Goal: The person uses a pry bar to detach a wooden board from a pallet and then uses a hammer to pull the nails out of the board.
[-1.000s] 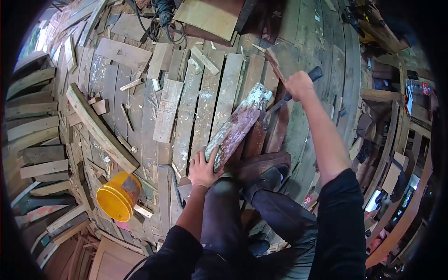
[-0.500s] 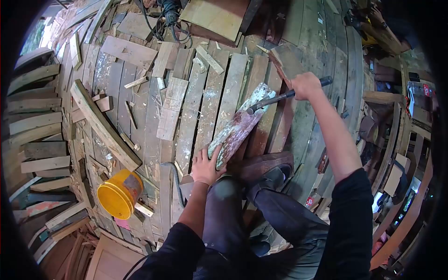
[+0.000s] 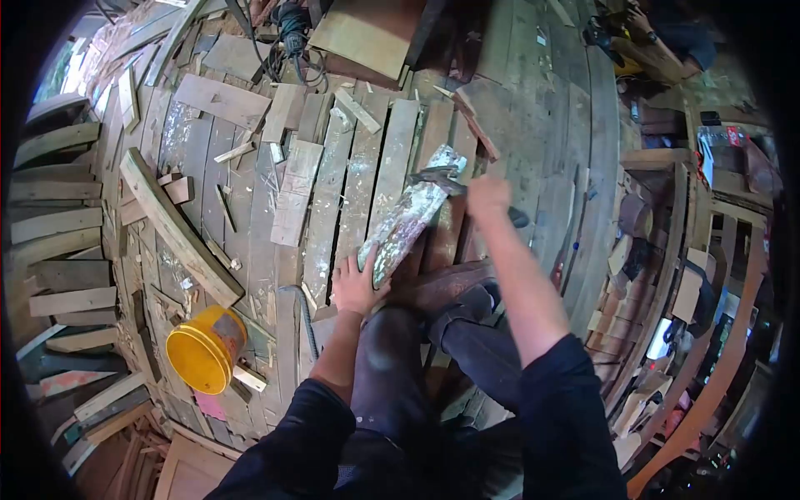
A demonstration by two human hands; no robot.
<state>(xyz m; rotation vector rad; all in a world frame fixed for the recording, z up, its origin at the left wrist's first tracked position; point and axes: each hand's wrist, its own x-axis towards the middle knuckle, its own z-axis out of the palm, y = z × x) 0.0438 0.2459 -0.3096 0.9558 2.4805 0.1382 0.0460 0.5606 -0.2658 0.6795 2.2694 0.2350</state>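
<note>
A narrow wooden board [image 3: 408,223] with flaking white and reddish paint lies slantwise over the floor planks in front of my knees. My left hand [image 3: 357,287] rests at its near end, fingers spread, the fingertips on the edge and surface. My right hand [image 3: 489,198] is closed around the dark handle of a hammer [image 3: 455,188], blurred by motion. The hammer's head overlaps the far part of the board, and the handle's end sticks out to the right of my fist.
A yellow bucket [image 3: 200,354] stands at left by a long curved timber [image 3: 179,229]. Short board offcuts [image 3: 297,192] and wood chips are scattered around. Cables [image 3: 292,42] lie near a wooden box [image 3: 364,37]. Another person [image 3: 679,37] is at the far right.
My right hand has moved left and down, bringing the hammer across the board and turning its head. My left hand stays at the board's near end. The view has shifted slightly.
</note>
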